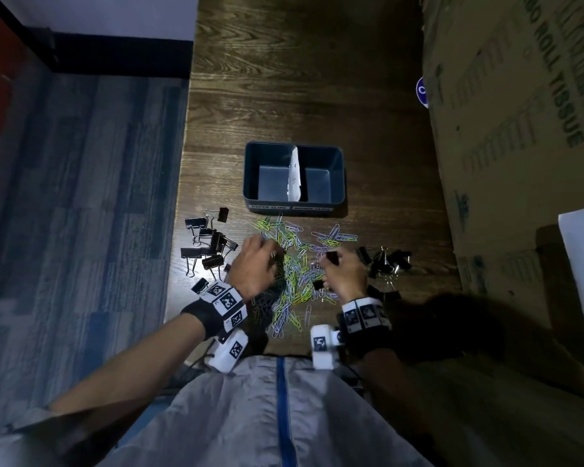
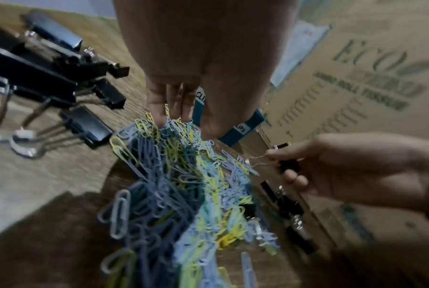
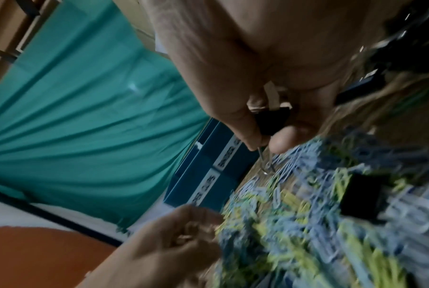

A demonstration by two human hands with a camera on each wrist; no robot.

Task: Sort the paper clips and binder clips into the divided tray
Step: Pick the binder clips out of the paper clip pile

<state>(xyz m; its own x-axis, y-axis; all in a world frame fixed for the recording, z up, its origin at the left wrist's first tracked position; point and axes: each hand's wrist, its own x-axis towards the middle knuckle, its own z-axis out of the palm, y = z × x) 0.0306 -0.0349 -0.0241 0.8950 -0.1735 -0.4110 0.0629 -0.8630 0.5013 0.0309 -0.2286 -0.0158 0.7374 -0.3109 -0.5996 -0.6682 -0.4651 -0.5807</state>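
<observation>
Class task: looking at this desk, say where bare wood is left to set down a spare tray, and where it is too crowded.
Free: the wood beyond the divided tray, bordered by the cardboard box on the right and the table edge on the left. Crowded: the near strip, where paper clips lie between two binder clip groups and both hands, left hand and right hand, work.

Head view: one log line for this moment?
left hand: fingers in paper clips | right hand: pinches binder clip | tray: both compartments empty

right hand: pinches a black binder clip
below it: paper clips heaped beside the blue tray
</observation>
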